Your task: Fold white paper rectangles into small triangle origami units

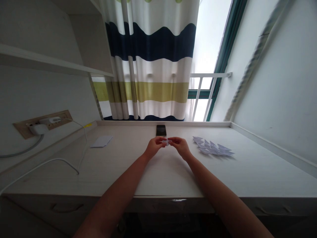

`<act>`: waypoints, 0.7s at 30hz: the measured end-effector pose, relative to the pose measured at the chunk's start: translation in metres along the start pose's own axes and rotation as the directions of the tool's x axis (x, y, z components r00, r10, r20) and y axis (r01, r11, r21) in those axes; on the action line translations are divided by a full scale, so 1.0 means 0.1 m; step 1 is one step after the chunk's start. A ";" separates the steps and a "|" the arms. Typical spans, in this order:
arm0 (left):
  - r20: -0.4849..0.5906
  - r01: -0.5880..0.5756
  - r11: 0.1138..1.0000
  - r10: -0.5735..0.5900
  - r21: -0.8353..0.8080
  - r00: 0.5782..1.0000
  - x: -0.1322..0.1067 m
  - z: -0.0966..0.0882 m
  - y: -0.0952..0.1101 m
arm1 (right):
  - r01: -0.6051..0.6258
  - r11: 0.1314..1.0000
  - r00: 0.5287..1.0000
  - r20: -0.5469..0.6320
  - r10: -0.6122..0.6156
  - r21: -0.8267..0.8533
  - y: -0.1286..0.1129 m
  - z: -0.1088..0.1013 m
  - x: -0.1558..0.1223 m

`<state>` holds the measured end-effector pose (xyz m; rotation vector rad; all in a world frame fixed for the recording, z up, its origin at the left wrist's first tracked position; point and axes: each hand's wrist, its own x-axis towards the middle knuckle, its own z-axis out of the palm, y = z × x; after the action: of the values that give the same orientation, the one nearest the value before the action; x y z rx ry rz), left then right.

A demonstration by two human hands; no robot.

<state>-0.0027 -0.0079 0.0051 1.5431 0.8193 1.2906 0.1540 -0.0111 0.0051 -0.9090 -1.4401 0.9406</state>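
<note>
Between my two hands, above the middle of the white desk, is a small piece of folded white paper. My left hand pinches its left side with thumb and fingers. On the right side my right hand grips it the same way. The fingers cover much of the paper, so its exact shape is hard to make out. Just beyond the hands lies a dark smartphone. Several folded white paper pieces with pointed ends lie in rows to the right of my right hand.
A stack of white paper sheets lies on the desk to the left. White cables run from a wall socket across the desk's left side. A raised edge borders the back, before a striped curtain.
</note>
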 end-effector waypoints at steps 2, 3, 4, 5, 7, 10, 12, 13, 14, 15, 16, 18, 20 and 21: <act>-0.015 -0.016 0.999 0.017 0.044 1.000 0.01 0.00 -0.02 | 0.015 1.000 1.000 0.004 -0.015 -0.011 0.01 0.00 0.00; -0.027 -0.023 0.998 0.025 0.065 0.999 0.02 0.00 -0.02 | 0.022 1.000 1.000 0.007 -0.022 -0.016 0.01 0.01 0.00; -0.039 -0.031 0.996 0.034 0.081 0.999 0.02 0.00 -0.03 | 0.029 0.999 1.000 0.011 -0.029 -0.021 0.02 0.01 0.00; -0.049 -0.038 0.995 0.043 0.091 0.998 0.02 0.00 -0.03 | 0.036 0.999 0.999 0.014 -0.036 -0.026 0.02 0.01 0.00; -0.066 -0.052 0.995 0.058 0.088 0.996 0.02 0.00 -0.02 | 0.054 0.997 0.999 0.008 -0.054 -0.050 0.04 0.01 0.01; -0.078 -0.057 0.996 0.062 0.072 0.995 0.00 0.01 0.00 | 0.083 0.992 0.996 -0.001 -0.084 -0.098 0.06 0.01 0.02; -0.086 -0.053 0.996 0.060 0.077 0.995 -0.01 0.02 0.02 | 0.098 0.987 0.995 -0.006 -0.099 -0.130 0.08 0.00 0.03; -0.090 -0.052 0.995 0.060 0.084 0.994 -0.01 0.02 0.03 | 0.103 0.984 0.994 -0.009 -0.106 -0.146 0.08 0.00 0.03; -0.097 -0.053 0.994 0.062 0.094 0.993 -0.02 0.03 0.04 | 0.107 0.981 0.994 -0.015 -0.111 -0.163 0.08 0.00 0.03; -0.102 -0.054 0.993 0.065 0.104 0.993 -0.02 0.03 0.05 | 0.110 0.978 0.993 -0.021 -0.116 -0.179 0.08 0.00 0.03; -0.106 -0.055 0.992 0.067 0.115 0.992 -0.02 0.03 0.06 | 0.113 0.975 0.992 -0.025 -0.120 -0.190 0.08 0.00 0.03; -0.113 -0.055 0.990 0.070 0.131 0.991 -0.02 0.04 0.06 | 0.120 0.972 0.991 -0.030 -0.128 -0.201 0.06 0.00 0.03; -0.120 -0.056 0.989 0.074 0.140 0.990 -0.02 0.04 0.06 | 0.127 0.971 0.990 -0.033 -0.136 -0.204 0.05 0.00 0.02; -0.123 -0.060 0.988 0.078 0.143 0.989 -0.02 0.04 0.06 | 0.130 0.970 0.990 -0.033 -0.140 -0.204 0.05 0.00 0.02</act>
<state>0.0002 -0.0129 0.0101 1.6232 0.9626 1.4203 0.1537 -0.0071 0.0014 -0.9613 -1.5565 0.6765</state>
